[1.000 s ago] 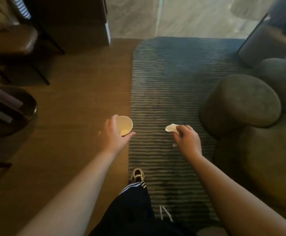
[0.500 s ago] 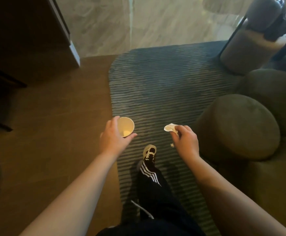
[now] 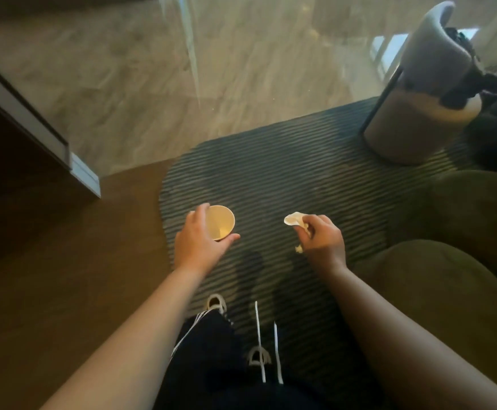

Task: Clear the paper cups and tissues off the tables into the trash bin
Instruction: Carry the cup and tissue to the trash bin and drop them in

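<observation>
The view has swung right since 0.5 s ago. The cup (image 3: 220,222), light and crushable, is gripped by its wall in the left hand (image 3: 201,243); the soft tissue (image 3: 294,218) is pinched in the right hand (image 3: 322,236).

Upright paper cup (image 3: 220,221) held, crumpled white tissue (image 3: 295,218) pinched

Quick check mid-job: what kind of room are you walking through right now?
Probably a lounge or lobby seating area: round upholstered seats on a striped rug, a wood floor and a glass wall. The left hand carries a paper cup, the right hand a tissue.
</observation>
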Available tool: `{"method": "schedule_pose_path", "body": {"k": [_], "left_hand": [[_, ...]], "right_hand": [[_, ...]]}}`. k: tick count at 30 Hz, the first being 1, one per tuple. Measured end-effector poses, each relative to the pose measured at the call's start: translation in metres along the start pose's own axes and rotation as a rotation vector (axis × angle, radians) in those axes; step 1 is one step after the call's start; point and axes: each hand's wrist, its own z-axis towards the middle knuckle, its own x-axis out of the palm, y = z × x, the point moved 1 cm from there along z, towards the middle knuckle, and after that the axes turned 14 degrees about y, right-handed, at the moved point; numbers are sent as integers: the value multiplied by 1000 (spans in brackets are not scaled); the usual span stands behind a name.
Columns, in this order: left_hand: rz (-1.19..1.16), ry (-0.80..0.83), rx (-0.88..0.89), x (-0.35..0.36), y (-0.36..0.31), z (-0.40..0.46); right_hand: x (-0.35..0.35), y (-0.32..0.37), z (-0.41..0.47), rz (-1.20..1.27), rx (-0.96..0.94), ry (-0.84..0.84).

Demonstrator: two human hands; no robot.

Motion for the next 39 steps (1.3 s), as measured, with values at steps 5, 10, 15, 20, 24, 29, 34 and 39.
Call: {"method": "schedule_pose_path", "body": {"k": [5, 10, 15, 20, 24, 29, 34, 39], "left_hand": [[1, 24, 47, -19, -9, 159], [46, 95, 159, -58, -24, 331], [89, 152, 234, -97, -52, 475], [88, 208, 279, -102, -88, 583], [94, 250, 303, -90, -117, 672], [124, 294, 346, -67, -167, 797], [183, 327, 365, -62, -241, 932], [176, 331, 423, -53, -322, 1034]], "right_hand": [[-14, 17, 142, -34, 57, -80], [-33, 53, 295, 9, 128, -172], [-64, 95, 415, 18, 192, -263], [-93, 111, 503, 17, 244, -317], [-117, 108, 579, 15, 266, -340], [-161, 87, 697, 40, 282, -385], [-228, 70, 817, 71, 303, -399], [-304, 57, 902, 91, 324, -463]]}}
